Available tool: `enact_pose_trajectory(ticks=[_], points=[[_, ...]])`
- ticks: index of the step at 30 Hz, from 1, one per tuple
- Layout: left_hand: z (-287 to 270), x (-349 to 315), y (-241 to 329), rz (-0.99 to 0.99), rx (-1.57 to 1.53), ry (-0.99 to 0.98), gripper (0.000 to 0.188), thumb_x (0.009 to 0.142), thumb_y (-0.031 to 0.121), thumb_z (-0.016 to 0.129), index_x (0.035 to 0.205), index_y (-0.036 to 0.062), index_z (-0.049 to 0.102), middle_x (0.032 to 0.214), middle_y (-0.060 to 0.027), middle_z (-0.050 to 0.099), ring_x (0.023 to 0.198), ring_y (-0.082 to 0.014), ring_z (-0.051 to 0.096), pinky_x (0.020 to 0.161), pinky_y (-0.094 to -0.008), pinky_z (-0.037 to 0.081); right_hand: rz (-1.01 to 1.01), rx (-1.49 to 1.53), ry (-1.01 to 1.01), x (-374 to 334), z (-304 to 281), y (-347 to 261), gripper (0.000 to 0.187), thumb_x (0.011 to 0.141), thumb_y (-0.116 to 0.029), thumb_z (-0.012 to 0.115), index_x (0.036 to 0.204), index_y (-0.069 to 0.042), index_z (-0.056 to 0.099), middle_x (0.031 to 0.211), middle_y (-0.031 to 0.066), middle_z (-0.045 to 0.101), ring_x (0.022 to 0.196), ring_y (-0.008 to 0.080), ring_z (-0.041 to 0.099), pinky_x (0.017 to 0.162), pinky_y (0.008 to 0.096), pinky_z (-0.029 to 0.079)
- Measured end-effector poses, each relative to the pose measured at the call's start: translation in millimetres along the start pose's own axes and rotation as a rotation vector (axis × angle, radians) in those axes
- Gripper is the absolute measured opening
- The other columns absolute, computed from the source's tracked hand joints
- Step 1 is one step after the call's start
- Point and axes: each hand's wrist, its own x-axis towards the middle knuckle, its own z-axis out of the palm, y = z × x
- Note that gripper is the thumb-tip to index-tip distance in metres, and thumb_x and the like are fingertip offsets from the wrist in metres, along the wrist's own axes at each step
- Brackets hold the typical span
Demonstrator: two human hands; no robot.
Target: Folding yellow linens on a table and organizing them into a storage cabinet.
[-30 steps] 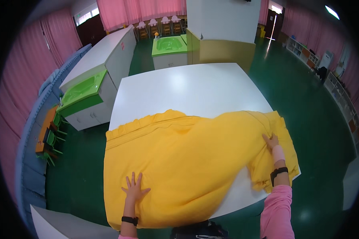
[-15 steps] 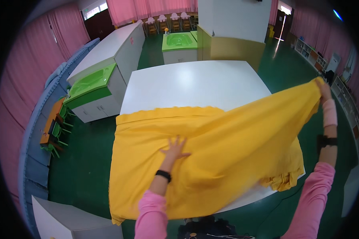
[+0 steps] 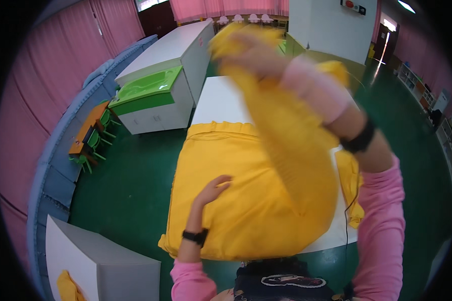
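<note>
A large yellow cloth (image 3: 221,165) with a gathered far edge lies over the white tabletop (image 3: 217,100). My right hand (image 3: 258,56), raised high toward the far side and blurred, grips a bunched part of it. From there the cloth hangs down in a blurred sheet across the middle of the table. My left hand (image 3: 212,190) is over the spread part at the left, fingers loosely stretched out and holding nothing; whether it touches the fabric I cannot tell. Another crumpled yellow piece (image 3: 350,185) shows at the table's right edge. My right arm hides part of the far right.
A white cabinet with a green sink top (image 3: 150,83) stands at the far left, beside a long white counter (image 3: 165,42). Small green chairs (image 3: 93,140) line an orange table. A white box-like unit (image 3: 100,246) with a yellow cloth on it is at the near left. A dark cable (image 3: 347,220) hangs at the right.
My right hand has swung from the far right up and across to the left, carrying the cloth with it. My left hand's fingers are less spread. The view has turned left.
</note>
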Motion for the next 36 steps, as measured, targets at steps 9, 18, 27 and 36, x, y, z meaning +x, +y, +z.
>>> enact_pose_trajectory(ticks=[9,18,27,36], points=[[-109,-316,-144,-0.49,-0.181,0.535,0.039,0.083,0.01,0.056,0.12,0.0019,0.045,0.118,-0.0076,0.052,0.107,-0.0191,0.05,0.088,-0.0302,0.041,-0.477,-0.119,-0.942,-125,226,-105,0.049,0.083,-0.038,0.053,0.125,-0.016,0.04,0.105,0.01,0.056,0.096,0.0296,0.055,0.081,0.0426,0.045],[6,-338,-153,-0.776,-1.2,0.594,0.055,0.086,0.054,0.041,0.124,0.0139,0.04,0.118,-0.0091,0.051,0.104,-0.0269,0.051,0.083,-0.0513,0.041,1.033,-0.045,-0.073,-411,232,107,0.044,0.077,-0.031,0.065,0.103,0.002,0.05,0.085,0.0201,0.057,0.082,0.0292,0.056,0.072,0.0373,0.045],[17,-345,-227,-0.55,-1.366,1.077,0.028,0.092,0.027,0.04,0.112,0.0099,0.05,0.103,-0.0026,0.058,0.089,-0.0157,0.057,0.074,-0.0283,0.048,0.967,0.586,0.088,-484,293,47,0.035,0.082,-0.02,0.061,0.106,0.003,0.054,0.096,0.0118,0.063,0.083,0.0166,0.059,0.074,0.03,0.047],[13,-370,-160,-0.274,-1.225,0.895,0.027,0.087,0.012,0.05,0.113,0.0092,0.047,0.095,0.0005,0.058,0.075,-0.0131,0.053,0.07,-0.0232,0.044,0.993,1.007,0.646,-548,230,-20,0.031,0.087,-0.005,0.051,0.117,0.003,0.047,0.11,0.0075,0.056,0.099,0.0152,0.053,0.085,0.0266,0.043]])
